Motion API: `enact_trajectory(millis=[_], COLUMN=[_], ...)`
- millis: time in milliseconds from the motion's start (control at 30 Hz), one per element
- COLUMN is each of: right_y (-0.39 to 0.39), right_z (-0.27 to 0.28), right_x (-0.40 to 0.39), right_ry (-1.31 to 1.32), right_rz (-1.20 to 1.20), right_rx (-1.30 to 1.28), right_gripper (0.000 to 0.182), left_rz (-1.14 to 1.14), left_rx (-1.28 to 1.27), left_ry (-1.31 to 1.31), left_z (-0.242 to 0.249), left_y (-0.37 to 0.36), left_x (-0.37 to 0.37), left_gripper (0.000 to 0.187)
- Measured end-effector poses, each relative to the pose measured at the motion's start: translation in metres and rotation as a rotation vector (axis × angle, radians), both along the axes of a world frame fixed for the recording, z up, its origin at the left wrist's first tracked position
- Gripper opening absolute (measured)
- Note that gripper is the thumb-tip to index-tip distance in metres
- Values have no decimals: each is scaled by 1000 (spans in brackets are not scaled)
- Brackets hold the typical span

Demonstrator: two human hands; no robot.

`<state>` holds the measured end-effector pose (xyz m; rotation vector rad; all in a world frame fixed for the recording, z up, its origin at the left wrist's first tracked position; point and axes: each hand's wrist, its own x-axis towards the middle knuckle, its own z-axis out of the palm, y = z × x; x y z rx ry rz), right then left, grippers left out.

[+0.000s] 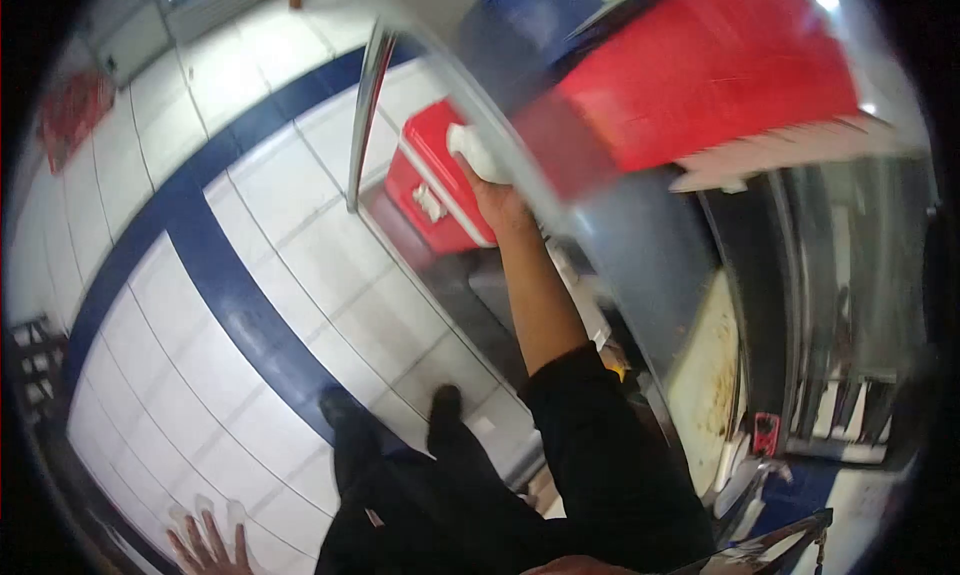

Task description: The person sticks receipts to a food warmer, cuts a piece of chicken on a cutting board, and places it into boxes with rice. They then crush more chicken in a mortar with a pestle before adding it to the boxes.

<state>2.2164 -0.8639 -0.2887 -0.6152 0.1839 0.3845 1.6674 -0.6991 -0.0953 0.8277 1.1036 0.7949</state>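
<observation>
Your left grip (212,547) is spread wide at the lower edge, its wrist cut off and its fingertips blurred pale. Your right arm (540,295) stretches forward along the table (640,245); the right grip (495,201) closes on a white wad (478,153), most fingers hidden. Behind the wad is the red cooler (425,180), low beside the table's edge; contact is unclear. Floor (325,245) spreads to your left, beyond a metal leg (368,120).
</observation>
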Motion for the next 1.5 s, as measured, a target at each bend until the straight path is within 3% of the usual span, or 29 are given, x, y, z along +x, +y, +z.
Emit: enact_trajectory(millis=[133,267,400,433,467,533,667,733,767,800,867,933,967,1000,1033,1067,1133,1167,1233,1267,1333,1367,1500], right_y=[-49,-125,-192,-190,-199,-221,-303,-374,-399,-433,-475,-515,-543,-566,-583,-601,-656,-672,-660,-658,-650,-643,-629], right_z=[20,12,14,99,93,144,288,277,304,304,381,425,425,424,427,433,393,337,319,318,311,324,323], right_x=[2,-79,-252,-306,-367,-472,-583,-630,-649,-678,-715,-765,-796,-820,-831,-829,-832,-836,-815,-805,-789,-784,-798], right_ry=[89,183,328,536,443,492,382,82,114,-107,-101,143,351,580,868,1161,1384,1447,1579,1662,1787,1817,1667], right_rz=[-185,-216,-133,-90,-135,-140,-490,-752,-970,-1028,-1188,-1213,-1120,-967,-872,-687,-214,-96,-68,-296,-733,-642,-895], right_rx=[-259,-360,-254,-270,-81,236,150,-102,-217,-279,-612,-939,-1382,-1803,-1719,-1579,-1343,-1604,-1895,-1838,-1672,-1718,-1746], right_gripper=[52,53,53,55,54,49,60,65,68,72,68,58,57,55,56,67,67,67,57,56,54,51,46], left_rz=[-247,-504,-611,-690,-782,-963,-1273,-1392,-1431,-1448,-1420,-1409,-1583,-2031,-2406,-2129,-1577,-1578,-2094,-2347,-2142,-2126,-2182], left_rx=[107,190,154,141,126,75,-56,-122,-156,-193,-221,-252,-407,-593,-647,-570,-358,-384,-542,-609,-377,-342,-282], left_ry=[-303,-485,-552,-580,-609,-678,-786,-821,-830,-837,-790,-730,-1013,-1425,-1679,-1368,-756,-757,-1285,-1553,-1112,-1030,-912], left_z=[57,102,140,155,170,199,247,270,282,295,319,325,310,274,238,259,300,302,274,256,278,282,292], left_y=[41,64,68,61,50,15,-108,-181,-217,-242,-308,-367,-391,-405,-418,-448,-503,-522,-542,-550,-580,-590,-631], left_x=[-31,-32,26,53,85,143,219,234,236,233,225,223,241,280,320,279,208,207,256,285,261,259,257], left_gripper=[81,76,72,71,70,68,65,64,63,62,61,61,60,61,61,62,64,67,67,68,69,69,71])
